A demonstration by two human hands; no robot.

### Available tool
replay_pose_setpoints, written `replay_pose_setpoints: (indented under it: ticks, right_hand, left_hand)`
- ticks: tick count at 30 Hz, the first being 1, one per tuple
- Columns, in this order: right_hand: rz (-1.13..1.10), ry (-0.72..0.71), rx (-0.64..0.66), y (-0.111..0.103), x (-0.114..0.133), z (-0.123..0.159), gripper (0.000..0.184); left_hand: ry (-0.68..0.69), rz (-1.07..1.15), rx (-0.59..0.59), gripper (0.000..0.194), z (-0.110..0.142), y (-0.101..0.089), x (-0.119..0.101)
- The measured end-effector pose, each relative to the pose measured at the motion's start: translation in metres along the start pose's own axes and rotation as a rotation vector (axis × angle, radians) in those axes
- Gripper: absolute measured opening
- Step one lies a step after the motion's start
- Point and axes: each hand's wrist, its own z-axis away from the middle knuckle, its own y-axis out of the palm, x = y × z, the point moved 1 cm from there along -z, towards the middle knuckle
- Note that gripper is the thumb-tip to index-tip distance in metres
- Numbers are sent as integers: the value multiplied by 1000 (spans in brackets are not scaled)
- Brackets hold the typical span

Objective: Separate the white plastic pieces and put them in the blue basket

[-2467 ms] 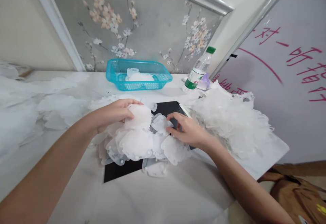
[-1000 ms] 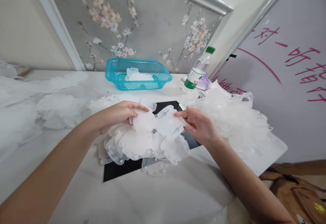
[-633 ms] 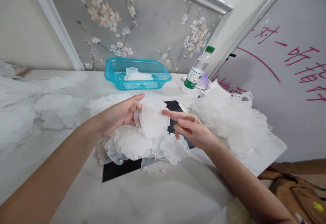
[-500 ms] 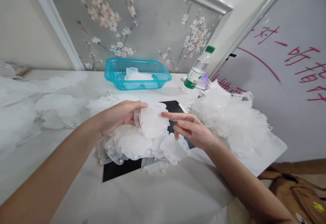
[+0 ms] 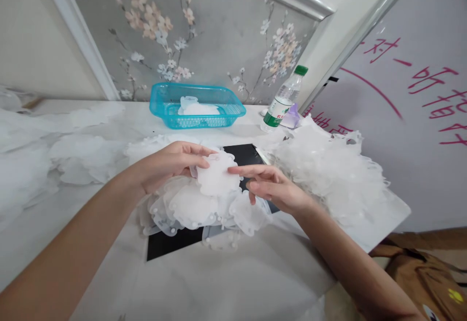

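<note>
My left hand [image 5: 171, 163] pinches a round translucent white plastic piece [image 5: 217, 176] at its left edge and holds it just above a heap of similar white pieces [image 5: 193, 206]. My right hand [image 5: 272, 187] is to the right of that piece, fingers stretched out, with the forefinger tip touching its right edge. The heap lies on a black mat [image 5: 171, 244] on the white table [image 5: 233, 282].
A blue plastic basket [image 5: 197, 106] with white pieces in it stands at the back. A green-capped water bottle [image 5: 284, 99] stands right of it. A big pile of white plastic offcuts [image 5: 328, 175] fills the right side, and more white sheets [image 5: 54, 151] lie on the left.
My right hand picked a second piece from the heap and brought it to the one in my left hand. The two were folded together, and my right hand has let go and spread its fingers.
</note>
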Motion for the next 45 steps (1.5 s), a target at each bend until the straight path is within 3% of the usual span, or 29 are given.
replay_pose_setpoints:
  ticks: [4,8,12,14,16,22,30,35,39,45]
  right_hand:
    - [36,20,43,0,0,1,35]
    - [33,3,66,-1,-3,1,37]
    - [-19,3,-141,-2,-8,-3,24]
    - [-57,42,-276,-3,-10,-5,19]
    - [-98,105,-329,-3,-12,-7,21]
    - [-161,226,-152,7,-14,-8,35]
    - [-45,175,-215,6,-18,-10,24]
    - [18,168,-148,1,-12,-6,18]
    - [67,277,-16,4,-7,-16,14]
    - [48,264,-23,9,33,-82,18]
  left_hand:
    - [4,-70,-33,51,2,1,0]
    - [43,-92,-33,45,2,3,1]
    - [42,-82,-64,53,3,6,0]
    - [19,-63,-76,63,4,8,-1]
    - [14,-48,-79,66,5,10,-2]
    - [29,-93,-24,63,6,12,-2]
    - [-9,-114,99,71,6,18,-1]
    - [-53,-187,-41,73,12,0,-2]
    - [40,-162,-194,60,25,-25,-8]
    - [160,-155,-414,59,57,-55,-22]
